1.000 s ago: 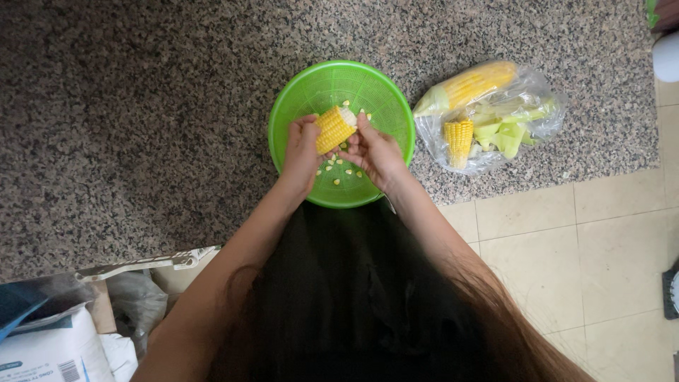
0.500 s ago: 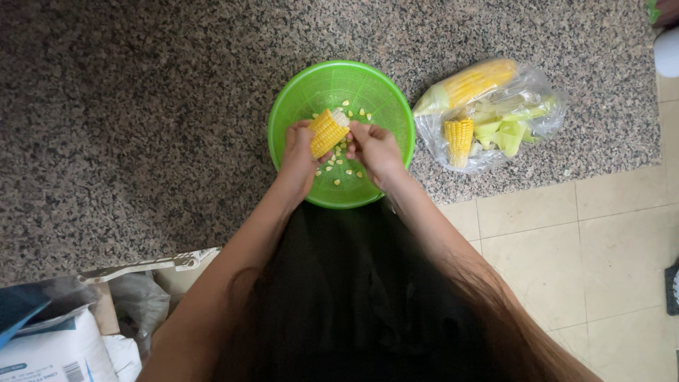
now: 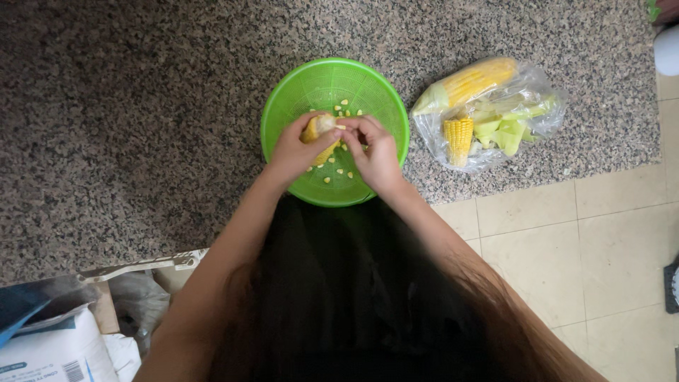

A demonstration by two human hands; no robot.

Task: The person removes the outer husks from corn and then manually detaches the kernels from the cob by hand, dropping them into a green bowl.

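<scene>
A green plastic bowl (image 3: pixel 335 85) sits on the speckled granite surface (image 3: pixel 141 127), close to its near edge, and both hands meet over the middle of it. The left hand (image 3: pixel 296 150) is curled shut around a short piece of corn cob (image 3: pixel 317 129), gripping it from the left so that only its pale cut end and a strip of yellow kernels show above the fingers. The right hand (image 3: pixel 376 152) is also bent closed, its fingertips pressed against the right side of the same cob, thumb and fingers pinched at the kernels. Loose corn kernels (image 3: pixel 338 172) lie scattered on the bowl's floor, some just far of the hands and some just near of them. To the right of the bowl, well apart from the hands, a clear plastic bag (image 3: pixel 544 113) lies on the surface holding a whole ear of corn (image 3: pixel 475 79), a shorter cob piece (image 3: pixel 457 138) and pale green husk scraps (image 3: pixel 503 131). Beige floor tiles (image 3: pixel 566 247) show at the near right, and a white sack (image 3: pixel 56 350) stands at the near left.
</scene>
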